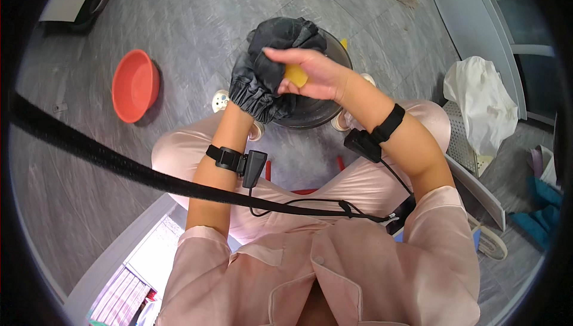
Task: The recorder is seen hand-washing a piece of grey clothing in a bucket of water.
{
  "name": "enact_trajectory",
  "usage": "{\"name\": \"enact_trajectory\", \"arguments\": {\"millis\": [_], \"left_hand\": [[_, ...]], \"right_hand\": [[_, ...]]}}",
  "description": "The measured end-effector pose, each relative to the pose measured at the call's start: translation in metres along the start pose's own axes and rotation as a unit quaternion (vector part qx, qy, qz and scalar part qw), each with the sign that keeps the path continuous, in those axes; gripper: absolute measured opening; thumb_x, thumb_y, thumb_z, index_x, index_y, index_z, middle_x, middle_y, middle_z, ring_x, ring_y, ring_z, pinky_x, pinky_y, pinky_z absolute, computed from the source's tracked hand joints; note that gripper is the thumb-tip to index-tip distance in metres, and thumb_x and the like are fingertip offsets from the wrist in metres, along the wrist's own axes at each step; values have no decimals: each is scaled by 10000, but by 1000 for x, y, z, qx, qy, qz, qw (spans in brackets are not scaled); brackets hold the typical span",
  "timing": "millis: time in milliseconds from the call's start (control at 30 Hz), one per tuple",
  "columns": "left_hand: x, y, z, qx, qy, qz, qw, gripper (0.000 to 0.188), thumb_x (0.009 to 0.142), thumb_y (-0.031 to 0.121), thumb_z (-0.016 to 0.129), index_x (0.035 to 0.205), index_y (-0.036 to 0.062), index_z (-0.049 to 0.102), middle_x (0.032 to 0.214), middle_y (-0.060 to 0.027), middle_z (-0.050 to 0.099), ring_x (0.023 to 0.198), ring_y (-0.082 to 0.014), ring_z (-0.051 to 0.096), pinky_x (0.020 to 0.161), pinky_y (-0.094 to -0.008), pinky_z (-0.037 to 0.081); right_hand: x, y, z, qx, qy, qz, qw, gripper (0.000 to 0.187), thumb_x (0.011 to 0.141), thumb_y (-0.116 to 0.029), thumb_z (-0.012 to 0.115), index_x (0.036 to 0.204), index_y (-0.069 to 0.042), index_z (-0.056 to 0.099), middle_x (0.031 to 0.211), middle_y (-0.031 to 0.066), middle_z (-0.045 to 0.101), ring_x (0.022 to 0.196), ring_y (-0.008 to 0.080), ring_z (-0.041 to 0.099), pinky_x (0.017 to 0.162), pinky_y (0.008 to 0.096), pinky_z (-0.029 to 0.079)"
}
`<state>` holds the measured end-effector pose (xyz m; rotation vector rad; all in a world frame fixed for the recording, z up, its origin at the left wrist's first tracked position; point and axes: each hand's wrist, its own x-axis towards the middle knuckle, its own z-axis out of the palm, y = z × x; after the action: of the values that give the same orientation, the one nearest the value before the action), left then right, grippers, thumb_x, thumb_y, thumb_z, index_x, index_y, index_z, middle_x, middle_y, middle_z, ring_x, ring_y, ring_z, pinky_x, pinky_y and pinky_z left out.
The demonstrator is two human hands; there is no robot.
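Fingers of your right hand (310, 75) clench a smooth yellow bar (296, 76), pressing it onto the dark, crinkled garment (268, 69). Your left hand (253, 96) is buried inside its gathered elastic cuff, grip unseen. Both sit above a round dark basin (313, 114); a shallow red bowl (134, 85) lies well apart.

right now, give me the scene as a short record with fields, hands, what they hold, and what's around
left hand: hidden inside the dark garment, bunching its elastic cuff
right hand: closed on a yellow bar, probably soap, pressed against the garment
under the hands: dark basin on the floor, between the person's knees
left of the person: red basin on the grey floor
right of the person: white plastic bag on a perforated surface
wrists: black strap with a small device on each
posture: seated, pink clothes
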<state>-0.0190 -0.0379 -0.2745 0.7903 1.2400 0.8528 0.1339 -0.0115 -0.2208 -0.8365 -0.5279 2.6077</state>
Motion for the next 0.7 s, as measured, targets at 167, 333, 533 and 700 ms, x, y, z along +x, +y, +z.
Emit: {"name": "enact_trajectory", "arguments": {"millis": [167, 333, 533, 700], "left_hand": [[7, -21, -21, 344, -42, 136, 928, 288, 901, 348, 506, 971, 76, 567, 668, -20, 545, 601, -135, 565, 503, -277, 422], [14, -17, 2, 358, -18, 339, 870, 303, 850, 238, 561, 1102, 71, 548, 963, -99, 565, 962, -234, 553, 823, -347, 437], [29, -45, 12, 227, -13, 290, 930, 397, 932, 287, 476, 1258, 64, 437, 1241, -100, 487, 1137, -229, 458, 1001, -314, 343], [30, -43, 35, 265, -34, 333, 904, 300, 899, 245, 490, 1153, 86, 508, 1103, -96, 543, 1059, -241, 488, 929, -343, 380]], "right_hand": [[-1, -6, 18, -435, 42, 77, 896, 451, 891, -482, 553, 785, -46, 591, 660, 60, 583, 589, 200, 546, 591, 347, 432], [5, 18, 17, -692, 286, -421, 513, 406, 843, -413, 606, 748, -24, 538, 740, 121, 516, 709, 324, 528, 642, 398, 428], [50, 26, -5, -697, 361, -455, 420, 153, 804, -206, 599, 798, -55, 574, 791, 113, 520, 766, 311, 536, 693, 424, 430], [66, 20, -34, -598, 493, -410, 481, 95, 781, -141, 541, 777, -66, 598, 864, 132, 576, 840, 315, 534, 758, 440, 389]]}}
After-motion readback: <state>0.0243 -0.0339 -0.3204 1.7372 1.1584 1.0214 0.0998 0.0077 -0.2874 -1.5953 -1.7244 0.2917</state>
